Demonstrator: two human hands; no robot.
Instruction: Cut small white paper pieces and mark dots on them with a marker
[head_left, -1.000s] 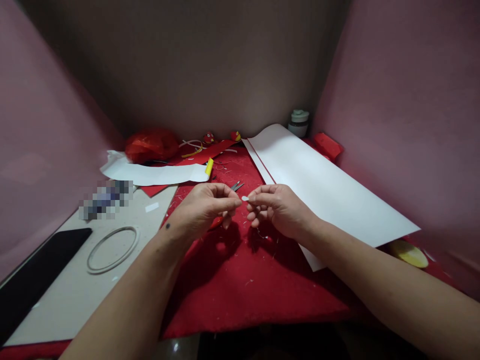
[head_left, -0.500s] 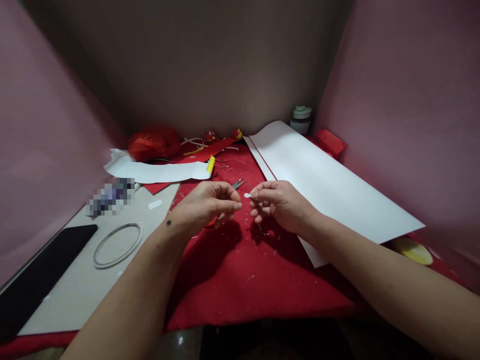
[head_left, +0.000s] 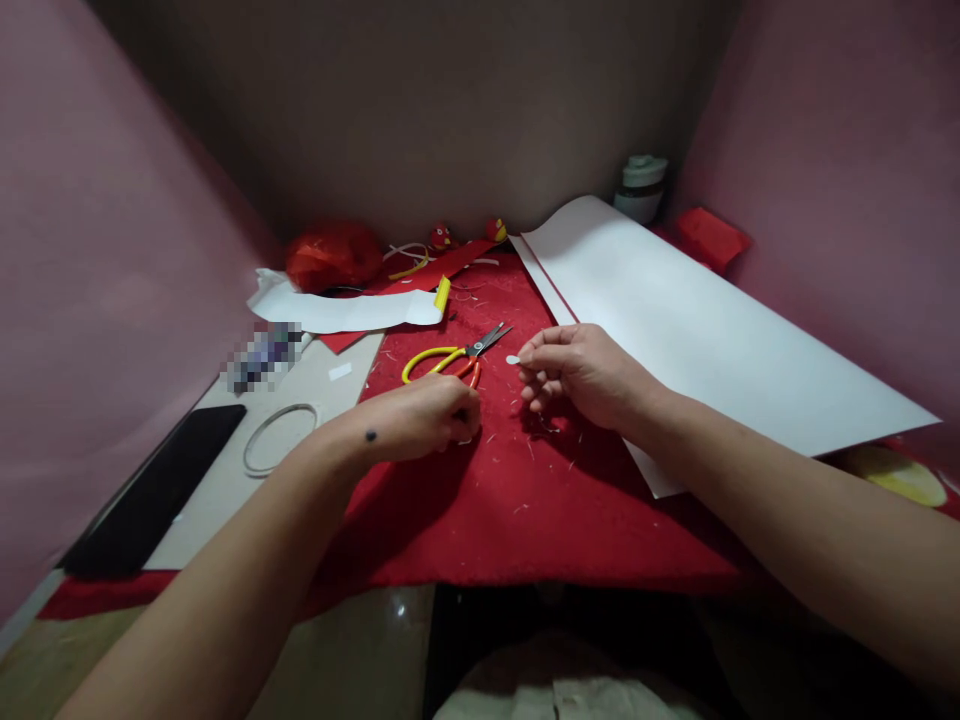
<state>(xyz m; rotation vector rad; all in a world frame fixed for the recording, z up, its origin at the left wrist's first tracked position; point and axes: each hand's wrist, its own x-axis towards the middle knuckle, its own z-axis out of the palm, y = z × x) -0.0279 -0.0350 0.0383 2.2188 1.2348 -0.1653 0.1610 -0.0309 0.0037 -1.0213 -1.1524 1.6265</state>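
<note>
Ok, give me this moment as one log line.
right hand: pinching white piece | left hand: by scissors, grip unclear | scissors: on red cloth, blades parted

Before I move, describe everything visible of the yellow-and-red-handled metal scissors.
The scissors lie on the red cloth, slightly open, tips pointing away and rightward. The grey blades look metal and meet at a round pivot; the yellow and red handles look plastic-coated. The bare left hand hides part of the red handle; contact is unclear.

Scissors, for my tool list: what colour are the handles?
The handles are yellow and red, clearest in the head view.
</note>
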